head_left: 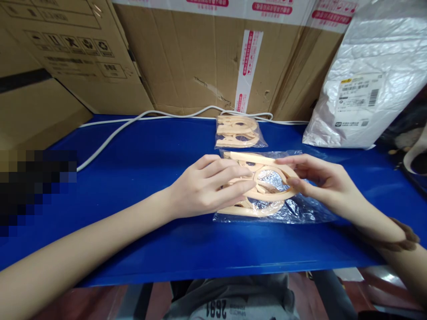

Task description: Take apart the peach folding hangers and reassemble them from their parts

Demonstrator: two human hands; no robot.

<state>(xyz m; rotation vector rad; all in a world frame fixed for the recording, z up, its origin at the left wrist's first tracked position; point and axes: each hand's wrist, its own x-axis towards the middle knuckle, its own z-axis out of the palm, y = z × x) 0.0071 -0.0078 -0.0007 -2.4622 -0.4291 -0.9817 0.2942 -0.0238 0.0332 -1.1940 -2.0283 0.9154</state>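
Note:
My right hand (320, 180) pinches the rounded right end of a beige plastic folding hanger (267, 195) between thumb and fingers. My left hand (213, 184) lies across the hanger's left part, its fingers stretched out and touching it; the thumb is hidden. Beneath the hanger a clear plastic bag (307, 211) rests on the blue tabletop, and more beige hanger parts (267, 210) show in it. Just behind, a second clear bag holds similar folded beige hangers (238, 132), apart from both hands.
Cardboard boxes (200, 62) form a wall along the back of the blue table (150, 249). A white cable (113, 144) runs in front of them. At the back right a white mailing bag (360, 80) with a label leans upright. A pixelated dark patch covers the left edge.

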